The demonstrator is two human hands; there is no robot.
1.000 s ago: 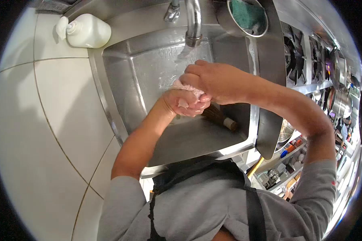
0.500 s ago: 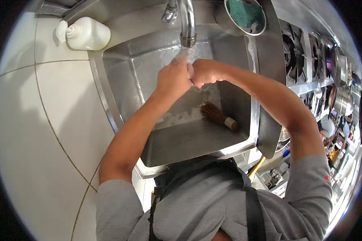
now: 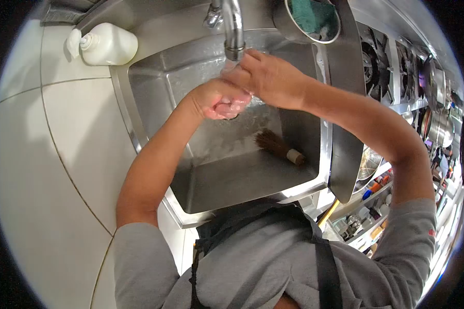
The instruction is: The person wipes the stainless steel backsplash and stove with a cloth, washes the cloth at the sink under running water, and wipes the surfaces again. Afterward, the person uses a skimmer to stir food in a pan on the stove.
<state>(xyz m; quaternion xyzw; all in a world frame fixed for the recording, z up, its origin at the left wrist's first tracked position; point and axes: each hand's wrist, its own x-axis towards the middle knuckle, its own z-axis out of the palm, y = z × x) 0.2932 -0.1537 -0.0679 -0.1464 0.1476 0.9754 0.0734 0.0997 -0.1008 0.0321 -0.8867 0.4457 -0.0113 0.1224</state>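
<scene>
Beneath the spout of the metal faucet (image 3: 234,38), my two wet hands meet over the steel sink (image 3: 232,188). My left hand (image 3: 216,99) has its fingers curled in, and white suds or water show on them. My right hand (image 3: 278,78) lies against the thumb side of my left hand, its fingers bent around it and partly blurred. No object shows in either hand. Below them, a short straw brush (image 3: 278,146) with a pale band rests on the wet sink floor.
A white pump bottle (image 3: 110,44) stands on the tiled surface (image 3: 77,129) at the left. Beyond the sink's right corner, a metal container (image 3: 288,23) holds a green scouring pad (image 3: 312,18). Stove burners (image 3: 374,64) and shelves with kitchenware lie at the right.
My right hand has shifted up over my left hand, closer to the spout. My left hand has turned, so its curled fingers now show, and both elbows have moved outward.
</scene>
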